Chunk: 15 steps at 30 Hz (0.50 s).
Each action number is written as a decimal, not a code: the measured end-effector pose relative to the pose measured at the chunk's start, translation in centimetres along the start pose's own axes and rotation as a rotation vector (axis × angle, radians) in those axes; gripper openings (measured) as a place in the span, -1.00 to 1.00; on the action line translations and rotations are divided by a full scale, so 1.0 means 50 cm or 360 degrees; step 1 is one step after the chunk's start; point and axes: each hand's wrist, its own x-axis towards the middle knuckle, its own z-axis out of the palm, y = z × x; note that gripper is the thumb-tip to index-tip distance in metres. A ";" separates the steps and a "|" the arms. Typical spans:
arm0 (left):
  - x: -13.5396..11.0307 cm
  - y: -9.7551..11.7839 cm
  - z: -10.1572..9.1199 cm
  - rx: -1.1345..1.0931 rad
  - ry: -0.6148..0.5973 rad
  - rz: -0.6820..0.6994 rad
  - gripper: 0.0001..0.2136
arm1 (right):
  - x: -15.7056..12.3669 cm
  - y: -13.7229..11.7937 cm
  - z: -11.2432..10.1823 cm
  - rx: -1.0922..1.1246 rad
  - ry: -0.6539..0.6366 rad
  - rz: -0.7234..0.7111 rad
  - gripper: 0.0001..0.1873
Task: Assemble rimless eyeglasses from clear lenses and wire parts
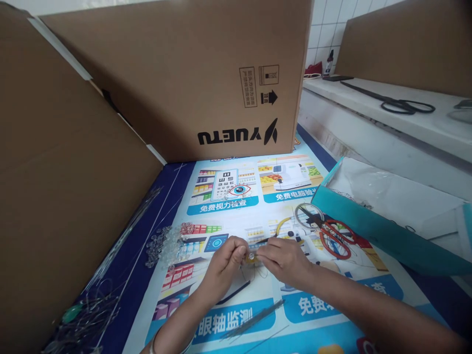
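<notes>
My left hand [224, 263] and my right hand [282, 259] meet low over a printed poster [236, 206] on the table. Their fingertips pinch together on a small clear bead [251, 256] with a yellowish bit beside it. Thin thread or wire hangs under the hands. A heap of clear beads [165, 243] lies just left of my left hand. Red-handled scissors [334, 236] lie to the right of my right hand. A dark thin stick [234, 293] lies on the poster below my left hand.
A large cardboard box [184, 73] marked YUETU stands behind the poster, and a cardboard sheet [62, 187] leans at the left. Thin wires [121, 246] run along it. More wires [254, 317] lie near the front. A teal tray [372, 231] sits right. Black scissors [401, 104] rest on a white ledge.
</notes>
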 end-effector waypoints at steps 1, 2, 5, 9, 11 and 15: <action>0.001 0.001 -0.002 -0.0009 -0.0026 0.0001 -0.80 | -0.001 0.000 0.000 -0.0009 0.0004 0.0005 -0.76; 0.002 0.001 -0.003 -0.0012 -0.0049 0.0010 -0.81 | -0.001 0.001 0.000 -0.0018 0.0009 0.0016 -0.76; 0.003 0.002 -0.007 0.0032 -0.0103 0.0067 -0.83 | -0.001 0.001 -0.001 -0.0024 0.0026 0.0043 -0.76; 0.002 0.001 -0.007 0.0163 -0.0086 0.0201 -0.85 | -0.002 0.000 -0.001 0.0009 0.0049 0.0035 -0.77; -0.001 -0.001 -0.005 0.0260 -0.0048 0.0287 -0.88 | -0.003 0.001 0.000 0.0009 0.0061 0.0014 -0.78; -0.005 -0.009 0.002 0.0459 0.0003 0.0457 -0.92 | -0.004 -0.001 0.001 -0.0038 0.0067 -0.0045 -0.77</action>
